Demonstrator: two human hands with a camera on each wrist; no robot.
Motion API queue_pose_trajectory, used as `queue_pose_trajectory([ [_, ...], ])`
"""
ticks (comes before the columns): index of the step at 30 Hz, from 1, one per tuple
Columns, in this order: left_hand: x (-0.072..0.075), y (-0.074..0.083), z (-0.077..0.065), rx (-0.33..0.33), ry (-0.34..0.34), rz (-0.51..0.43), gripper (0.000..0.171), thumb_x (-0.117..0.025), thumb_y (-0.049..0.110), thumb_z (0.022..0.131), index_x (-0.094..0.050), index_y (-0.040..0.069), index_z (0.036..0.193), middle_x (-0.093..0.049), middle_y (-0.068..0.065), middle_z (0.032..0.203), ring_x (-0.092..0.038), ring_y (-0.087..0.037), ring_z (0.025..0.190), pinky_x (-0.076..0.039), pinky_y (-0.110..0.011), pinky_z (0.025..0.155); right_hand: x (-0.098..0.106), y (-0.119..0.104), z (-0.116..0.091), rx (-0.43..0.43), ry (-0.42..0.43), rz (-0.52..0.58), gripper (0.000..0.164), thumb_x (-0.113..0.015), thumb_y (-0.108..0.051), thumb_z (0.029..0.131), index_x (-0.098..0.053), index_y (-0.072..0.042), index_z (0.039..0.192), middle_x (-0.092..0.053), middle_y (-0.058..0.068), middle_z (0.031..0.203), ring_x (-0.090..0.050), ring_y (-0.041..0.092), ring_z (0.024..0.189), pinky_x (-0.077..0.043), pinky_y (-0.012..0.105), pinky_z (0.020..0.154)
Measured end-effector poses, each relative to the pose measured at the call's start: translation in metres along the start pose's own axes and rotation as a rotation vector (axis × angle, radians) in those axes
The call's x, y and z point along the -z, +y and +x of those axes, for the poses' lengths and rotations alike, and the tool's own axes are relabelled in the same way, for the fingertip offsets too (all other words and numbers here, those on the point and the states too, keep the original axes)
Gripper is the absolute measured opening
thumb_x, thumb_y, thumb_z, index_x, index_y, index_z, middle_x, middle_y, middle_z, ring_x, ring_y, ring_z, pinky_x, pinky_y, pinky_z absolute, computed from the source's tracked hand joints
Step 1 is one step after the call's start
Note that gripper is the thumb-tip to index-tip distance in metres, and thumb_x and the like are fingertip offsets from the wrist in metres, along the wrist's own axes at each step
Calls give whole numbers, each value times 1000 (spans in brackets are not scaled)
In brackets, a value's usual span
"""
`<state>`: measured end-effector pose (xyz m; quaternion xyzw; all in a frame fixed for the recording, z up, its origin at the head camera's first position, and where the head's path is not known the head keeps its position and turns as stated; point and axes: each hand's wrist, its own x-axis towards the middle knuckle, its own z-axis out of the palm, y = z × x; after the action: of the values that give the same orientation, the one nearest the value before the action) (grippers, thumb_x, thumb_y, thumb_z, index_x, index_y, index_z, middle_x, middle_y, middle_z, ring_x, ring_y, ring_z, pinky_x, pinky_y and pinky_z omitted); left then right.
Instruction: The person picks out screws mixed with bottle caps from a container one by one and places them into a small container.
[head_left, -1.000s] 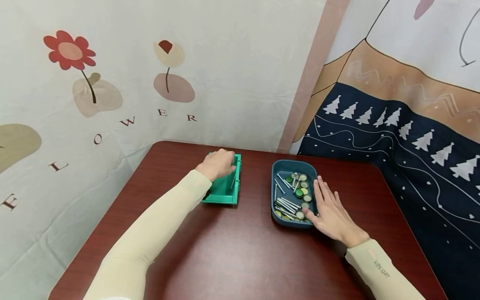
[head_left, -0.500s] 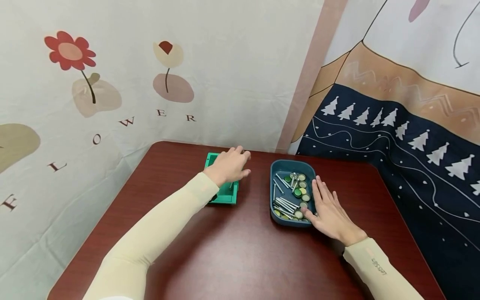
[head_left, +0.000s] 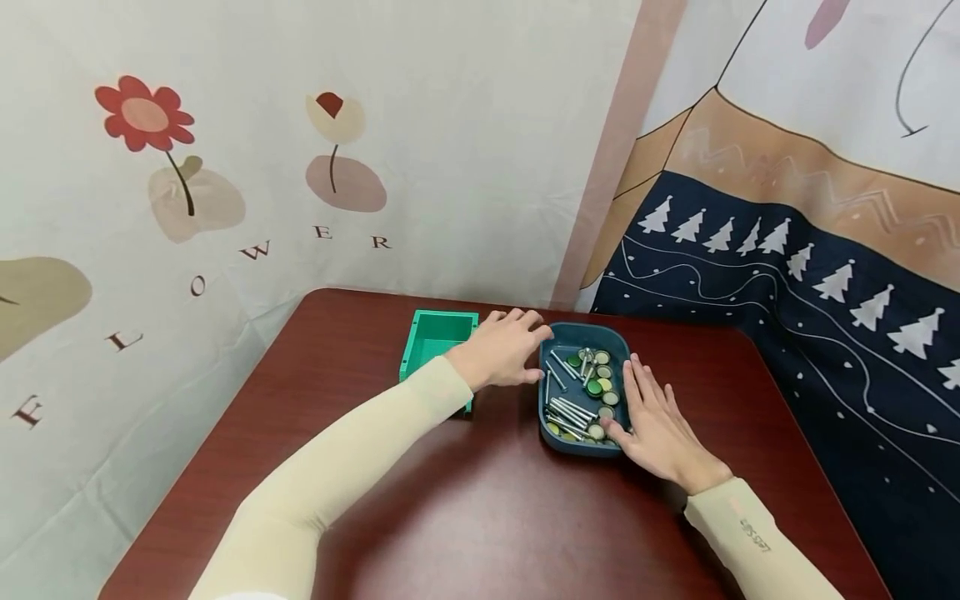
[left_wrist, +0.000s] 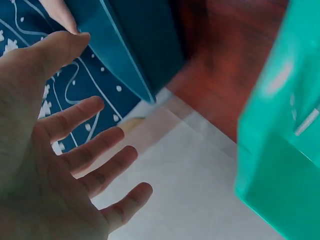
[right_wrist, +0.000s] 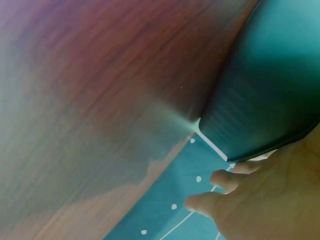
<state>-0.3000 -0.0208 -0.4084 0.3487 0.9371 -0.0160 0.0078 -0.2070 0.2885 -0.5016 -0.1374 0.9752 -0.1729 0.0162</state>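
My left hand, palm down with spread fingers, hovers between the green box and the blue tray, its fingertips by the tray's left rim. Nothing shows in its grasp; the left wrist view shows a bare palm. Silver bolts and green and pale bottle caps lie loose in the tray. Extended fingers of my right hand rest along the tray's right rim, with the thumb over its inside. A silver bolt lies inside the green box; my forearm hides the box's near part.
Both containers stand on a dark red wooden table. A pale flower-print cloth hangs behind the far edge, and a navy tree-print cloth hangs at the right.
My left hand has left the green box and moved right to the blue tray's left rim, its fingers spreading. My right hand has stayed at the tray.
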Motion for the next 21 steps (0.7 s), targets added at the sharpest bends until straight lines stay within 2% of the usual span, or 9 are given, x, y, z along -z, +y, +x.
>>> queue_pose_trajectory([
  [4,-1,16,11,-42,-42,24,76,-79,60,109,-54,29,174,-44,-5,187,-45,-30,171,-38,-60,142,0,3,0,-2,6,1,106,-64,-54,116,-7,1,186,-1,25,197,-11,60,180,-12,87,139],
  [8,-5,29,22,-86,-77,40,79,-78,62,109,-51,30,177,-40,-4,190,-40,-29,176,-32,-61,145,0,1,-1,4,16,-7,105,-64,-54,116,-9,3,185,-2,25,197,-12,60,179,-13,87,138],
  [13,-9,46,34,-139,-112,98,82,-78,64,108,-50,30,178,-43,-2,189,-44,-28,174,-36,-60,144,1,-1,-1,8,17,-7,105,-64,-54,116,-9,3,185,-2,25,197,-13,60,179,-13,88,138],
  [21,-15,69,48,-207,-210,191,79,-78,64,108,-54,32,176,-49,-1,185,-52,-26,167,-43,-57,140,2,1,0,6,7,-8,106,-63,-57,116,-9,3,185,-1,25,197,-12,60,179,-14,88,138],
])
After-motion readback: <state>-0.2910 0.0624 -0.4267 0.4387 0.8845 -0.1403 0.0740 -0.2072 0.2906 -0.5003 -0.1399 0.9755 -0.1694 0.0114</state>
